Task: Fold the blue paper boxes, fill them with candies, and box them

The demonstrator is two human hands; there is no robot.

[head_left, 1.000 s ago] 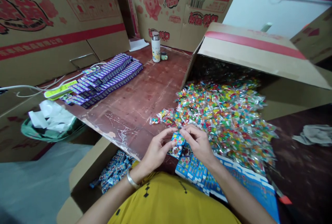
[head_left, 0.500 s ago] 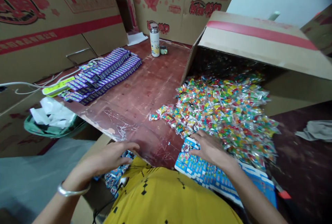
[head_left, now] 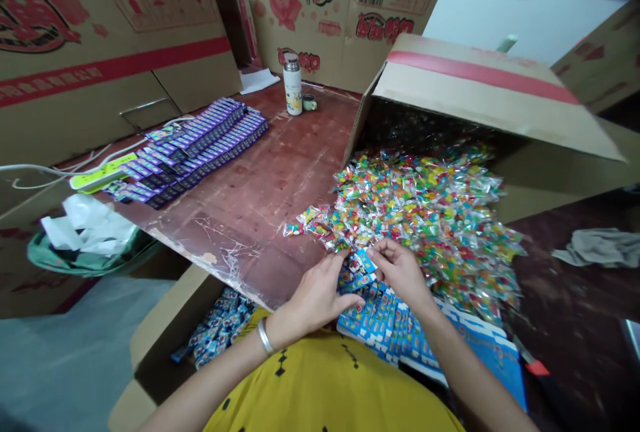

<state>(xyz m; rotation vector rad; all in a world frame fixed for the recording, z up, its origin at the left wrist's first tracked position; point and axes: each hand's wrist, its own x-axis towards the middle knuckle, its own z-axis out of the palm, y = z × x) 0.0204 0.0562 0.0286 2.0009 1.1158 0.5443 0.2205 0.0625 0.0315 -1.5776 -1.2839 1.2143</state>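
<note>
A small blue packet [head_left: 367, 261] is pinched between the thumb and fingers of my right hand [head_left: 397, 271], at the near edge of the candy bags. Beside it, my left hand [head_left: 323, 291] has its thumb spread from its fingers, with the fingertips close to the blue packaging. Rows of flat blue packets [head_left: 395, 325] lie below both hands. Clear bags of colourful candy [head_left: 415, 205] form a heap beyond my right hand. Down to the left, a carton [head_left: 167, 312] holds many small filled blue packets [head_left: 225, 325].
Purple boxes [head_left: 200, 145] are stacked at the left beside a yellow-green power strip [head_left: 103, 175]. A white bottle [head_left: 293, 89] and green cup [head_left: 309, 103] stand at the back. An open carton [head_left: 480, 95] lies behind the candy. A red-tipped tool [head_left: 537, 368] is at right.
My left hand has moved right, from above the lower carton to beside my right hand. My right hand has lifted and tilted a blue packet. The view has shifted slightly.
</note>
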